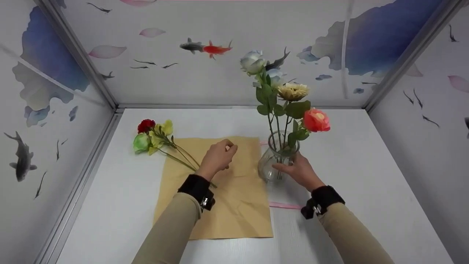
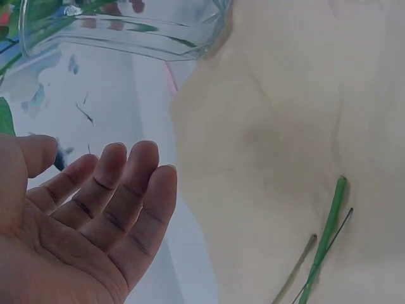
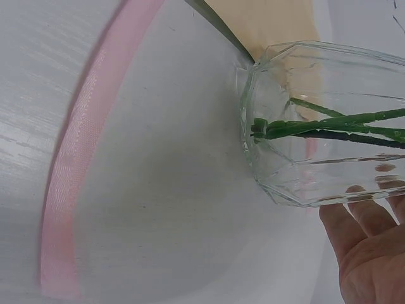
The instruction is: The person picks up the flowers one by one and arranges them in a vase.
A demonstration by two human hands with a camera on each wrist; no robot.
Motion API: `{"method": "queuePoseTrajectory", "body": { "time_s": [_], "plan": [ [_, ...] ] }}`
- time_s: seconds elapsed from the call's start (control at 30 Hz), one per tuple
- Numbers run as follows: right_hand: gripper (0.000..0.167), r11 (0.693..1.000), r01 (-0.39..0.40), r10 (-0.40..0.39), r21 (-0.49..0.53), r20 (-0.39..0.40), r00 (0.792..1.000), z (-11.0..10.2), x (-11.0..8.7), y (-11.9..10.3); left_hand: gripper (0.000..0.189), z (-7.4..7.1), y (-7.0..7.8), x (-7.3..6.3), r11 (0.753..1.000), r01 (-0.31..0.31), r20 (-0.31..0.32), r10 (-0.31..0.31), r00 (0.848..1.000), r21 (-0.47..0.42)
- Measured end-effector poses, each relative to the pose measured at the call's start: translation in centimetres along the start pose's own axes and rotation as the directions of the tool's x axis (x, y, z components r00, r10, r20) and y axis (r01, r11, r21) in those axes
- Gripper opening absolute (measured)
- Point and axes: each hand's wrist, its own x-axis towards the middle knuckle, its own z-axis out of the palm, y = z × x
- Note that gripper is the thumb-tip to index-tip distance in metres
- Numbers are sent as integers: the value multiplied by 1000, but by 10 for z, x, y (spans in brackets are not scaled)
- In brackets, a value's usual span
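Observation:
In the head view, a clear glass vase [image 1: 266, 169] stands at the right edge of a brown paper sheet [image 1: 242, 205]. It holds pale blue-white flowers [image 1: 253, 62], a cream daisy-like flower [image 1: 293, 91] and a coral flower [image 1: 317, 120]. My right hand [image 1: 301, 171] grips the vase from the right, thumb in front; its fingers [image 3: 345, 231] lie along the glass in the right wrist view. My left hand [image 1: 219, 157] is above the paper, fingers loosely bent around nothing. Below it lie cut flower stems [image 2: 329, 228], with red, green and yellow heads [image 1: 142, 143] at the left.
A pink ribbon [image 3: 95, 114] lies on the white table [image 1: 351, 161], running under the paper and beside the vase. Printed walls [image 1: 154, 84] with fish and lotus patterns enclose the table at the back and both sides.

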Motion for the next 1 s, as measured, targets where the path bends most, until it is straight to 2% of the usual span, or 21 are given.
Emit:
{"method": "queuePoseTrajectory", "body": {
  "time_s": [0.2,0.3,0.57,0.77,1.0],
  "plan": [
    [105,1000,7,-7,-11,-11,1000,0,-1,1,39,-5,-13,-2,999,33,-19,-33,999,-6],
    [103,1000,9,-9,-17,-19,1000,1,-1,1,39,-8,-18,-3,999,45,-37,-44,998,19],
    [103,1000,11,-11,-6,-21,1000,1,-1,1,36,-16,-36,-7,997,41,-88,-35,996,68],
    [103,1000,12,-12,4,-15,1000,1,-1,1,37,-25,-54,-9,995,75,-111,-67,992,71],
    [103,1000,13,-13,-1,-10,1000,1,-1,1,41,-39,-77,-13,990,130,-107,-124,987,52]
  ]
}}
